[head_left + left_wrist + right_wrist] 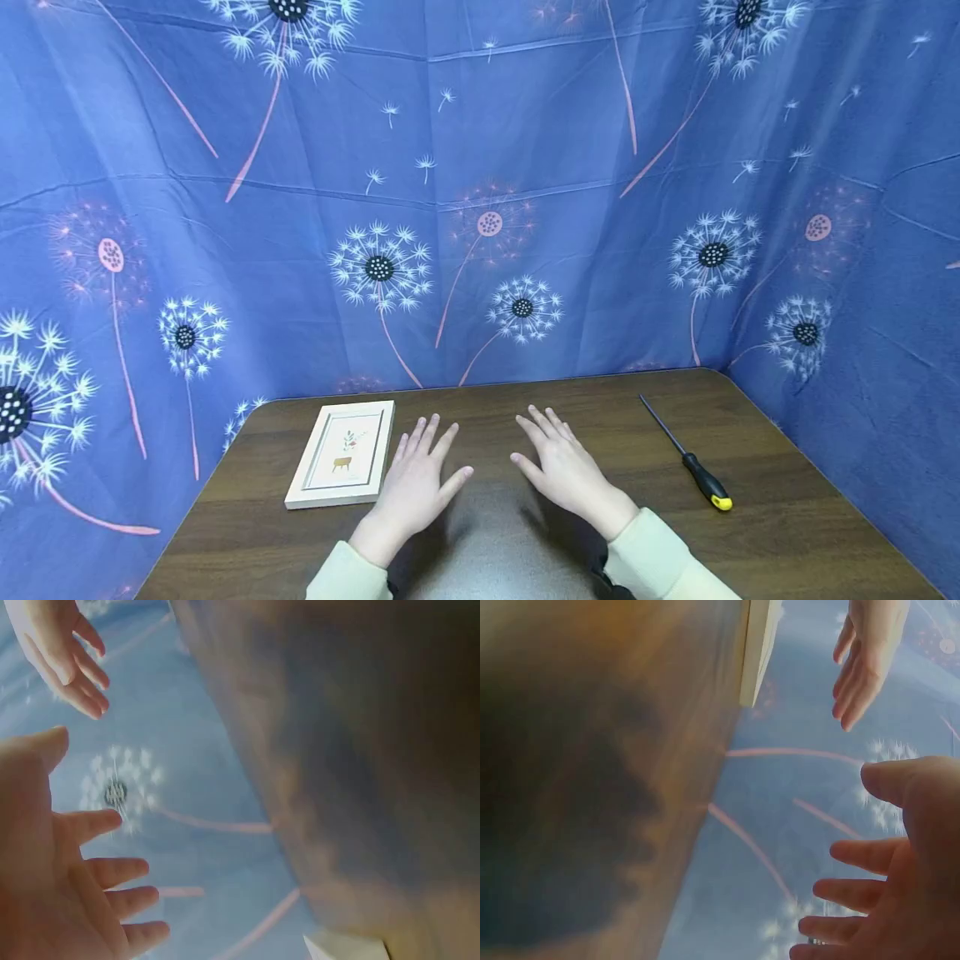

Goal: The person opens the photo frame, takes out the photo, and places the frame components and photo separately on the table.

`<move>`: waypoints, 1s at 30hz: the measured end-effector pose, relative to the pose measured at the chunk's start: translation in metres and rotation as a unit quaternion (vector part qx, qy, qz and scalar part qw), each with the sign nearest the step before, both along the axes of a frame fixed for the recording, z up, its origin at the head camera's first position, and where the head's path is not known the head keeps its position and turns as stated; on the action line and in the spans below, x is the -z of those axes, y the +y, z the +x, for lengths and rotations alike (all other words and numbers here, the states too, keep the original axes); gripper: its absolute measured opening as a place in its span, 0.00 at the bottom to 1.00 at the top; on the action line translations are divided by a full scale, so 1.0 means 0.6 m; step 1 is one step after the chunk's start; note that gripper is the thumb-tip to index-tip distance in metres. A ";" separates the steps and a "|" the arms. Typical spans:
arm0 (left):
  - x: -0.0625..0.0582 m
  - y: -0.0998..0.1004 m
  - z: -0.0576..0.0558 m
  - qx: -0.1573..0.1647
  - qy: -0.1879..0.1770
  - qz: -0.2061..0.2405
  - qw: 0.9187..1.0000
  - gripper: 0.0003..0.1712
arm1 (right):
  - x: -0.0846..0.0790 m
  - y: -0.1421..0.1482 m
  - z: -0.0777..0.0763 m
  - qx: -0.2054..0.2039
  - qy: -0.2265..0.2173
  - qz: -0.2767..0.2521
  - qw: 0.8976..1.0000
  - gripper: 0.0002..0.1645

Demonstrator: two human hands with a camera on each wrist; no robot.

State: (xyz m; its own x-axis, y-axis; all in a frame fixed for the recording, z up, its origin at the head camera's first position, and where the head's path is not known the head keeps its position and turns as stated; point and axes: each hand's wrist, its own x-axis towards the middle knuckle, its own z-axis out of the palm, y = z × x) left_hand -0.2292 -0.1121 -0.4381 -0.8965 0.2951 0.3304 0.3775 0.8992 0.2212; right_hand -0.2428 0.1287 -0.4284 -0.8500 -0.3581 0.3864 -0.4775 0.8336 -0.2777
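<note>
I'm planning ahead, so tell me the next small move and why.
Probably move the right hand outward to the screwdriver: that hand holds nothing, and the screwdriver lies to its right with its handle at the near end.

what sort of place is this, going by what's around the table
Probably a makeshift filming corner: a blue dandelion-print cloth hangs around a brown wooden table, which bears just a framed picture and a screwdriver.
</note>
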 end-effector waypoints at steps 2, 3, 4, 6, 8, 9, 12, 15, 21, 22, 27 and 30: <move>-0.004 -0.018 -0.008 -0.005 0.004 0.014 1.000 0.41 | -0.007 -0.023 -0.011 -0.011 -0.013 -0.006 1.000 0.34; -0.006 -0.028 -0.012 -0.007 0.004 0.022 1.000 0.41 | -0.010 -0.034 -0.016 -0.017 -0.022 -0.010 1.000 0.34; -0.006 -0.039 -0.016 -0.009 0.002 0.030 1.000 0.40 | -0.012 -0.045 -0.021 -0.022 -0.031 -0.014 0.999 0.34; -0.006 -0.061 -0.026 -0.017 -0.002 0.041 0.999 0.39 | -0.016 -0.067 -0.030 -0.030 -0.051 -0.022 0.998 0.35; -0.005 -0.086 -0.036 -0.032 -0.010 0.046 0.998 0.38 | -0.020 -0.089 -0.040 -0.043 -0.069 -0.033 0.996 0.34; -0.004 -0.098 -0.040 -0.041 -0.017 0.050 0.998 0.38 | -0.021 -0.101 -0.045 -0.050 -0.080 -0.038 0.995 0.34; -0.001 -0.138 -0.056 -0.068 -0.035 0.053 0.996 0.36 | -0.024 -0.136 -0.062 -0.076 -0.108 -0.063 0.989 0.33; 0.004 -0.177 -0.068 -0.089 -0.054 0.063 0.993 0.35 | -0.024 -0.173 -0.079 -0.100 -0.133 -0.093 0.982 0.30; 0.018 -0.241 -0.081 -0.122 -0.089 0.084 0.985 0.35 | -0.015 -0.236 -0.100 -0.111 -0.185 -0.140 0.966 0.28; 0.020 -0.248 -0.083 -0.126 -0.096 0.087 0.983 0.35 | -0.012 -0.245 -0.103 -0.106 -0.190 -0.145 0.965 0.27; 0.028 -0.272 -0.092 -0.142 -0.120 0.103 0.977 0.37 | -0.002 -0.287 -0.107 -0.072 -0.223 -0.166 0.958 0.27; 0.032 -0.284 -0.099 -0.152 -0.128 0.101 0.975 0.37 | 0.006 -0.310 -0.107 -0.056 -0.233 -0.176 0.955 0.27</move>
